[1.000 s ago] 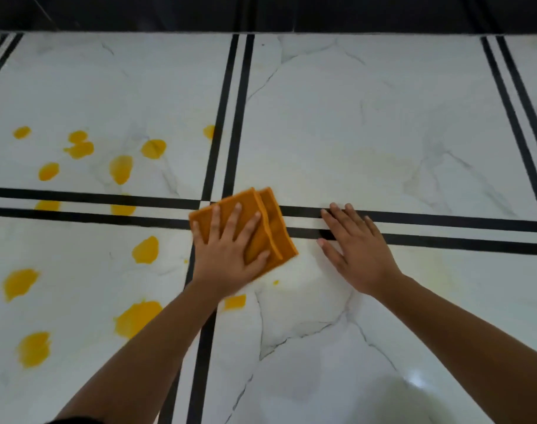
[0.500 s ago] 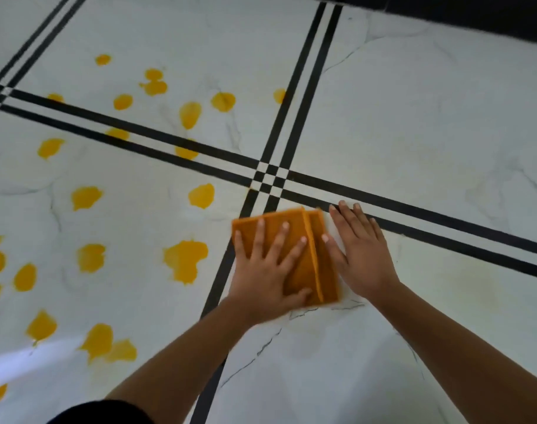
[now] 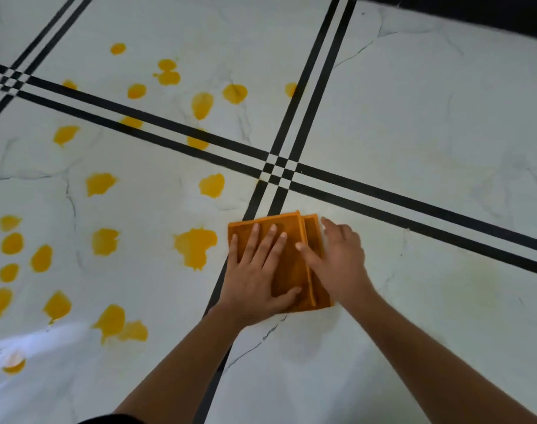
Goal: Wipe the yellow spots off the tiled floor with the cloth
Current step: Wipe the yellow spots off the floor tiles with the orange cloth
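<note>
A folded orange cloth (image 3: 294, 261) lies flat on the white marble-look tiled floor (image 3: 414, 133), just below the crossing of the black stripes. My left hand (image 3: 255, 280) presses down on it with fingers spread. My right hand (image 3: 337, 261) rests on the cloth's right edge, its fingers over the fold. Several yellow spots cover the tiles to the left; the nearest large yellow spot (image 3: 195, 246) lies just left of the cloth, and another yellow spot (image 3: 212, 185) sits above it.
Double black stripes (image 3: 383, 197) cross the floor and meet above the cloth. A dark wall base (image 3: 475, 10) runs along the top right. Faint yellowish smears (image 3: 465, 280) show on the right tiles. A bright glare patch (image 3: 31, 347) lies at the lower left.
The cloth and my left hand have slid toward me from the stripe crossing. My right hand moved from the bare floor onto the cloth's right edge. The view swung left, showing more spots.
</note>
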`<state>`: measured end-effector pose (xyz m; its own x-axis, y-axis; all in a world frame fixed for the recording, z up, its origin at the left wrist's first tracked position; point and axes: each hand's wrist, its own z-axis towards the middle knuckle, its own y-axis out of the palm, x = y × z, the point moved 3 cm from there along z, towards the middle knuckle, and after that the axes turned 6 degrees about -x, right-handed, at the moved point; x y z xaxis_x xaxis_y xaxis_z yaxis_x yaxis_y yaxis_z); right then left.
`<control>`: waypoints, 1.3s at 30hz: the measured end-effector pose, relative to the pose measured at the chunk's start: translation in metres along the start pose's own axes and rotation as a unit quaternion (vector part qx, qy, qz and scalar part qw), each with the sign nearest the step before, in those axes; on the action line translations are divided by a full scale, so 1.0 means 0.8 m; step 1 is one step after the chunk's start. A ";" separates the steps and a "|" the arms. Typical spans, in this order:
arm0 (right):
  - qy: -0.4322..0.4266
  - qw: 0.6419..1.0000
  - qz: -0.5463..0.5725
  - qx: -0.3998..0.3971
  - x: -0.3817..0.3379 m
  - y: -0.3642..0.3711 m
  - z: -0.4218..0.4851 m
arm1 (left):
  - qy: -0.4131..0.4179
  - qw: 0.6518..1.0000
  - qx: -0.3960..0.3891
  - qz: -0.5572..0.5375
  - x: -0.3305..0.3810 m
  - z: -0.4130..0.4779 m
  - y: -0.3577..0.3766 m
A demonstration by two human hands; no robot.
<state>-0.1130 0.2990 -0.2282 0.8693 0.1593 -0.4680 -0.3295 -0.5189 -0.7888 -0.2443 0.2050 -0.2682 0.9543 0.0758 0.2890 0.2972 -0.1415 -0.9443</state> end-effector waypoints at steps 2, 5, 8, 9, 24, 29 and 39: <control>0.071 0.996 0.043 -0.020 -0.022 0.017 -0.003 | -0.024 0.999 0.015 -0.044 -0.005 -0.008 -0.008; 0.169 0.977 0.123 -0.045 -0.037 0.027 0.000 | -0.085 0.994 0.027 -0.057 -0.018 -0.008 -0.023; 0.205 0.950 0.222 -0.080 -0.051 0.007 0.004 | -0.138 0.988 0.026 -0.066 -0.032 -0.007 -0.049; 0.202 0.947 0.235 -0.090 -0.060 -0.007 0.005 | -0.154 0.985 0.024 -0.069 -0.039 -0.007 -0.059; -0.072 0.980 -0.061 -0.174 -0.219 -0.017 0.074 | -0.281 0.958 -0.017 -0.052 -0.158 -0.005 -0.123; -0.089 0.969 -0.164 -0.159 -0.199 0.061 0.137 | -0.297 0.954 -0.044 -0.026 -0.188 0.014 -0.087; -0.548 0.750 -0.344 -0.132 -0.149 0.083 0.137 | -0.287 0.956 0.054 -0.004 -0.188 -0.022 -0.056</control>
<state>-0.2789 0.3376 -0.2690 -0.0740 0.9866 -0.1457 0.2685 -0.1210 -0.9556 -0.4003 0.1828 -0.2667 0.7682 0.6109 0.1914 0.2706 -0.0388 -0.9619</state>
